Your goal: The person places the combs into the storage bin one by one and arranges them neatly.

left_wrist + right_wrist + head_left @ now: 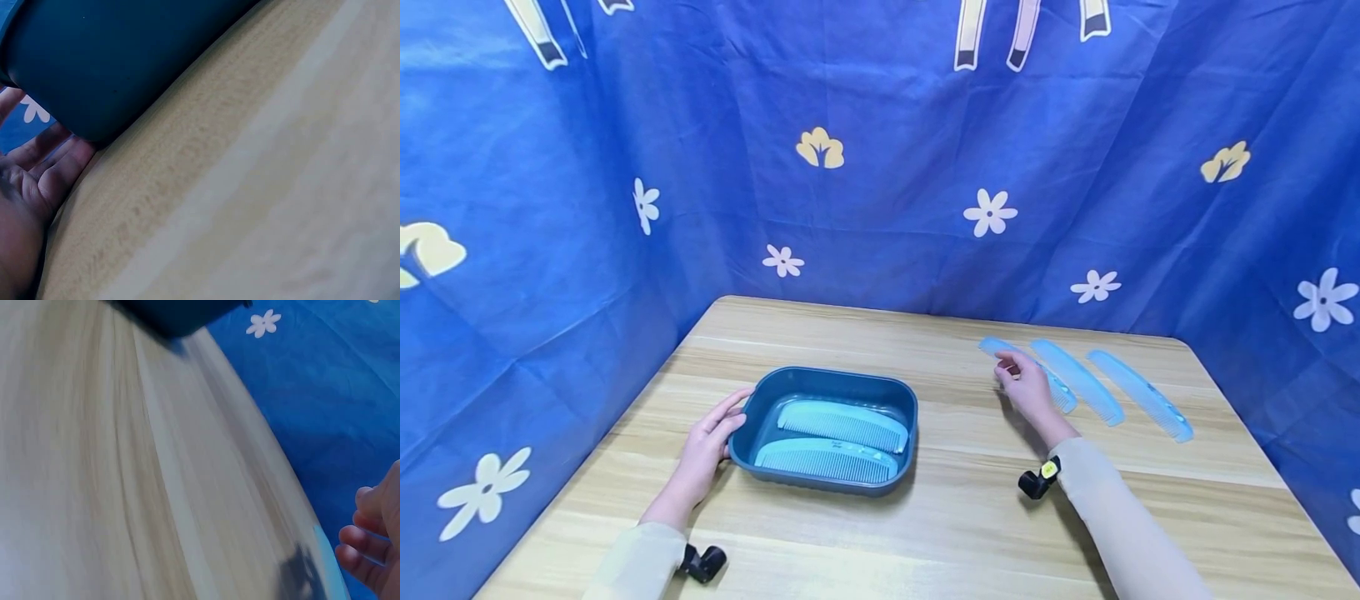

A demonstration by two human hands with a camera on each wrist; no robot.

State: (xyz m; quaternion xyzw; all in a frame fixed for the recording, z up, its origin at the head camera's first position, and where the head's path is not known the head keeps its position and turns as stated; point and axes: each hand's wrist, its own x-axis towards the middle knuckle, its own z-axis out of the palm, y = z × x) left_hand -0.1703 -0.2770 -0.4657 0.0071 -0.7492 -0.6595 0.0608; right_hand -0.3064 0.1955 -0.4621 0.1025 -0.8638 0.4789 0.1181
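Head view alone shows two combs (844,421) inside the tub (850,386); left fingers (65,169) spread against it, right fingers (359,540) curl loosely.

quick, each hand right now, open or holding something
Left hand: open, fingers against the dark blue rectangular bin.
Right hand: open, loosely curled, holding nothing, above a curved light-blue comb.

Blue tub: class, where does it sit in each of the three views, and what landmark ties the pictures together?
Head: the blue tub is left of centre, in the lower half, with two combs inside.
Left wrist: the blue tub fills the upper left, cut off by the top edge.
Right wrist: part of the blue tub shows at the top edge, near the middle.
Shared landmark: the wooden table.
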